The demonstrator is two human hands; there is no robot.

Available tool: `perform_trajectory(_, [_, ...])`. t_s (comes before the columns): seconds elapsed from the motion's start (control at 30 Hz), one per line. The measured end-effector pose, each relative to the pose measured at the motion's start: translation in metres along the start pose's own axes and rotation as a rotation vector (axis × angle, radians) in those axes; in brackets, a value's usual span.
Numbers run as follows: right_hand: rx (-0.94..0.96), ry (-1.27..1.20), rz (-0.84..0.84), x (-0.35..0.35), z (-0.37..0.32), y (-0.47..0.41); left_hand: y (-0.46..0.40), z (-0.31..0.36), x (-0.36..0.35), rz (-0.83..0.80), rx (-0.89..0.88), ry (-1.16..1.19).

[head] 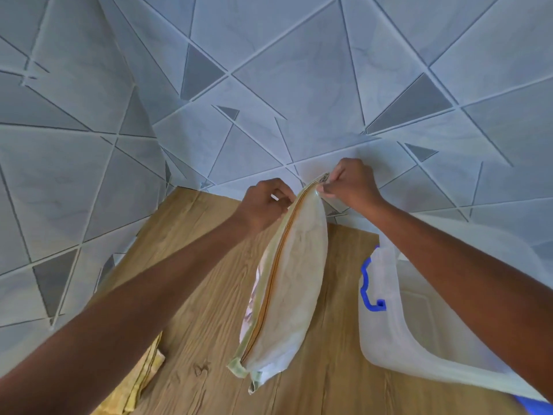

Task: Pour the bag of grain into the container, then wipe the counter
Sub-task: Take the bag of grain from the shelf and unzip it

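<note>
A pale cloth grain bag (294, 274) with an orange zip along its top stands on the wooden counter (197, 295). My left hand (264, 205) pinches the bag's top edge beside the zip near its far end. My right hand (351, 182) pinches the far end of the zip, where the slider seems to be. The zip looks closed along its length. Right of the bag stands a translucent plastic container (386, 333) with a blue handle clip (369, 290); it is open and I see nothing in it. My right forearm crosses above it.
A folded yellow cloth (140, 381) lies on the counter at the lower left, partly under my left forearm. Grey tiled walls (269, 100) meet in a corner at the back left. A blue piece (532, 405) shows at the bottom right edge.
</note>
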State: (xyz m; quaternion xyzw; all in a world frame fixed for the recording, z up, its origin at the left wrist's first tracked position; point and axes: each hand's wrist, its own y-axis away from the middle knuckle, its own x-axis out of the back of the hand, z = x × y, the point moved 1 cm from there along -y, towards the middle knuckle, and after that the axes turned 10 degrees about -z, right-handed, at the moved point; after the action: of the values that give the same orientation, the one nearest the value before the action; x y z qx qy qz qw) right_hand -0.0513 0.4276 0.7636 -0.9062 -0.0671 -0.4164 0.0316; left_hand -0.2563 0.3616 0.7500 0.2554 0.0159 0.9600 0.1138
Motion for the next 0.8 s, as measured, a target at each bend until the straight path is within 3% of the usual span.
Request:
perform_trajectory(0.37, [-0.071,-0.352,-0.045,-0.001,0.013,-0.015,-0.094,0.021,-0.028,0.025,-0.075,-0.240])
perform_trajectory(0.67, [-0.095,-0.361,-0.082,-0.002,0.005,-0.023,-0.104,0.005,-0.022,-0.085,0.027,0.136])
perform_trajectory(0.8, [-0.131,-0.367,-0.117,0.000,0.002,-0.025,-0.102,0.005,-0.022,-0.111,0.034,0.172])
